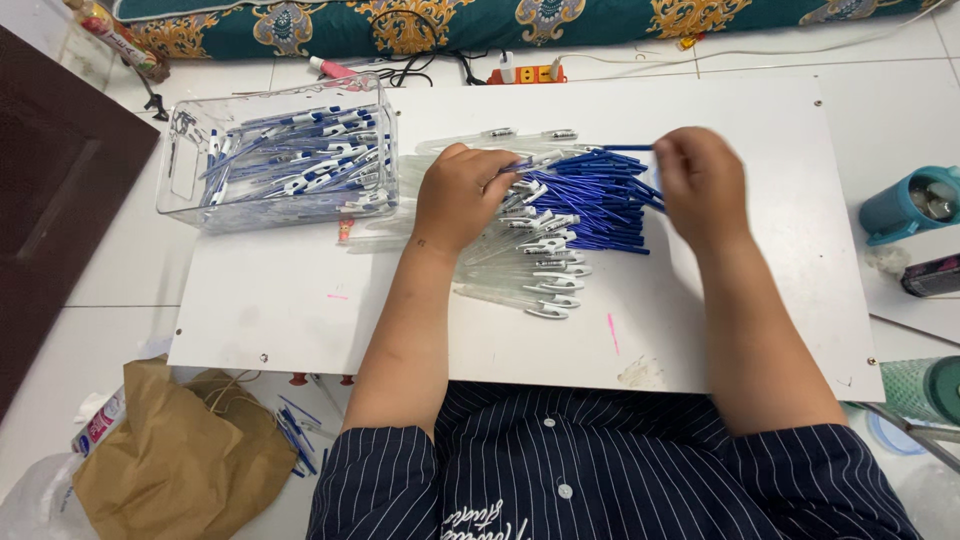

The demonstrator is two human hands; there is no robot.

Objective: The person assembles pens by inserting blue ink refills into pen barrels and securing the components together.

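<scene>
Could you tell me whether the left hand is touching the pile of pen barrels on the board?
Touching: the head view shows the left hand resting on the pen barrels.

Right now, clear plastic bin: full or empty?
Partly full: the clear plastic bin holds a loose heap of blue-and-white pens, below its rim.

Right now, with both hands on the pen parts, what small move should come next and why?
Probably slide the blue refill pinched by the right hand into the clear barrel under the left hand: its tip already points at the barrel's open end.
</scene>
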